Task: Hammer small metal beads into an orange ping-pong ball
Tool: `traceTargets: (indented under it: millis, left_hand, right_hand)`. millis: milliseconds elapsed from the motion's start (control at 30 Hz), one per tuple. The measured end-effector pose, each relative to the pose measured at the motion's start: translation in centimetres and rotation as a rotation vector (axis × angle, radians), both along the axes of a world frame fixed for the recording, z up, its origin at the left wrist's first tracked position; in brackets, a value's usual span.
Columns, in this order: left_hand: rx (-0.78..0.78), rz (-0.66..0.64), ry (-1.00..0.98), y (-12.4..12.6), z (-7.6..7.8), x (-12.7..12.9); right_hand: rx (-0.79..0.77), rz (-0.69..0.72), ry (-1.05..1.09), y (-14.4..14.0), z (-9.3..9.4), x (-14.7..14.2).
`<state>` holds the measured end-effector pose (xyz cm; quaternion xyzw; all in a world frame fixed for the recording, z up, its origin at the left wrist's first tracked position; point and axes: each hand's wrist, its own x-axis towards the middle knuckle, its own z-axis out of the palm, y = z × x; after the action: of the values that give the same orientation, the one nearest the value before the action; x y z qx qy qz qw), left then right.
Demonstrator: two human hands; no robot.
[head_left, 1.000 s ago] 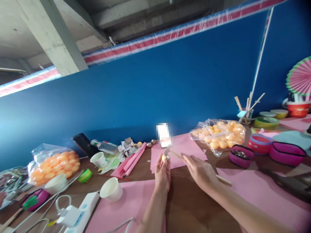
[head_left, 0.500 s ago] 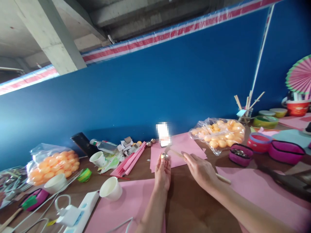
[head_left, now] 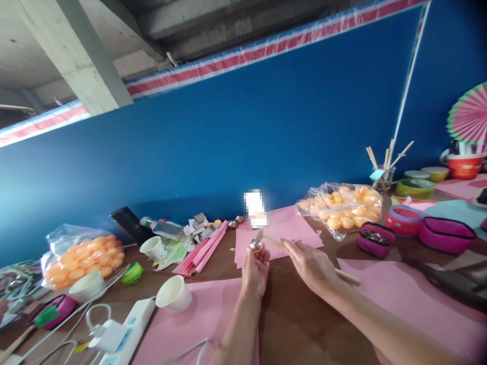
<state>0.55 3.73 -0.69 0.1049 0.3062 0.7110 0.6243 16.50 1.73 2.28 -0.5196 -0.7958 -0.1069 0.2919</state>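
Note:
My left hand (head_left: 255, 271) pinches a small shiny metallic ball (head_left: 254, 245) at its fingertips, palm turned up. Fingers of my right hand (head_left: 310, 263) are wrapped round a light wooden stick (head_left: 347, 276). The stick's far end reaches left to the ball and has a greyish tip there; whether it touches the ball I cannot tell. Behind both hands lies a pink paper sheet (head_left: 281, 230), with tiny dark bits on it. Two similar metallic balls (head_left: 236, 221) rest at that sheet's far left corner.
Bags of orange balls stand at left (head_left: 89, 258) and right (head_left: 353, 208). A white paper cup (head_left: 174, 294) and a power strip (head_left: 131, 327) with cables are near my left forearm. Magenta pouches (head_left: 445, 235) sit at right. A blue partition (head_left: 228, 137) rises behind the table.
The metallic ball has turned slightly in my left fingers, and the stick's tip has shifted a little against it. My right hand has moved slightly left. Everything else looks the same.

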Motion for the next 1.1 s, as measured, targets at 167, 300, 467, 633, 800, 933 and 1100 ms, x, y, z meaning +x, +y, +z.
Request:
traceTargets:
  millis: [167, 300, 467, 633, 800, 933, 1100]
  left_hand:
    - [-0.004, 0.007, -0.027, 0.0, 0.1, 0.0]
    - [0.013, -0.009, -0.037, -0.2, 0.2, 0.0]
    - [0.002, -0.002, -0.056, -0.1, 0.3, 0.0]
    - [-0.045, -0.016, -0.022, -0.1, 0.3, 0.0]
    - [-0.095, -0.049, 0.028, 0.0, 0.2, -0.1]
    - [-0.051, -0.084, 0.066, -0.1, 0.1, -0.1]
    - [-0.034, -0.108, 0.1, -0.3, 0.1, -0.1]
  right_hand:
    - [-0.003, 0.017, 0.028, -0.1, 0.1, 0.0]
    - [0.007, 0.035, 0.025, -0.3, 0.2, -0.1]
    - [0.013, 0.044, 0.03, -0.4, 0.1, -0.2]
    - [-0.019, -0.081, 0.014, 0.7, 0.4, 1.0]
    - [-0.13, -0.326, -0.006, 3.1, 0.2, 4.1]
    - [-0.284, -0.43, -0.073, 4.6, -0.8, 5.3]
    - [-0.368, -0.44, -0.098, 5.4, -1.3, 5.6]
